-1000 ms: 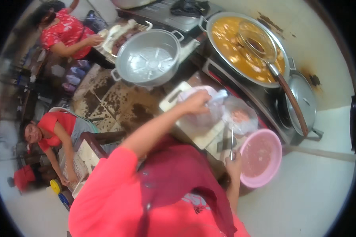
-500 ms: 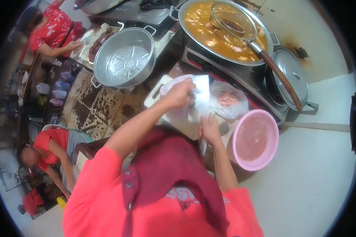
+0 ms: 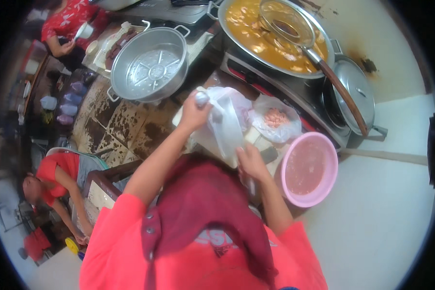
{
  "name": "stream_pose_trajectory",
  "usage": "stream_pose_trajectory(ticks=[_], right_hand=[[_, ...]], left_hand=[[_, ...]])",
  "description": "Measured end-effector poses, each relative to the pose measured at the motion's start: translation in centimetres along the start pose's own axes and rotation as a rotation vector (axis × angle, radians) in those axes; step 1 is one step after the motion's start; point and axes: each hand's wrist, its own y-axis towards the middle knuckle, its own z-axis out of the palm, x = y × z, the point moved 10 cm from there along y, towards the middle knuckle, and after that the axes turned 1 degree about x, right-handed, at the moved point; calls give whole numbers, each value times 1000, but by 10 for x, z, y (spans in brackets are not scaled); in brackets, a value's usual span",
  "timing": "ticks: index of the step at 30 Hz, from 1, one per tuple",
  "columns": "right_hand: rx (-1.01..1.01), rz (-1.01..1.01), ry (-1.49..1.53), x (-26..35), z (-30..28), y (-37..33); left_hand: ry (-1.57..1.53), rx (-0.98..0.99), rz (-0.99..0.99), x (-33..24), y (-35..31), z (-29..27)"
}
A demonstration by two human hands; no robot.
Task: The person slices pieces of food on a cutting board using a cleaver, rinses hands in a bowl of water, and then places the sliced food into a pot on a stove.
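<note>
A translucent white plastic bag [image 3: 225, 123] hangs stretched over the cutting board between my hands. My left hand [image 3: 194, 115] is closed around its top, with a shiny rounded bunch sticking out above the fist. At the bag's lower end, my right hand [image 3: 252, 163] has its fingers closed at the edge. A silvery strip [image 3: 251, 186] shows below that palm; its kind is unclear. Just beyond lies another clear bag [image 3: 241, 100] with something pinkish inside. To its right, chopped pink meat [image 3: 275, 117] sits in an opened plastic bag. The white cutting board [image 3: 254, 138] is partly covered.
A pink basin [image 3: 334, 169] of cloudy reddish liquid stands at right. Beyond is a wide pan [image 3: 302, 75] of orange stew with a wooden-handled strainer [image 3: 340, 87] across it. A steamer pot [image 3: 176, 79] stands far left. Two people in red [image 3: 63, 169], [image 3: 75, 21] work at left.
My left hand has moved left and slightly down, drawing the bag into a slanting stretch. The far person's hand now raises a white cup. My right hand is lower.
</note>
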Motion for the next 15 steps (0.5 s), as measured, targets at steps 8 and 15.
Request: stream_pose_trajectory(ticks=[8,15], right_hand=[[-374,-157,380,29,-96,56],[95,57,-86,6,0,-5]], left_hand=[[-446,-17,-276,43,-33,-11],[-173,-106,-26,23,-25,-52]])
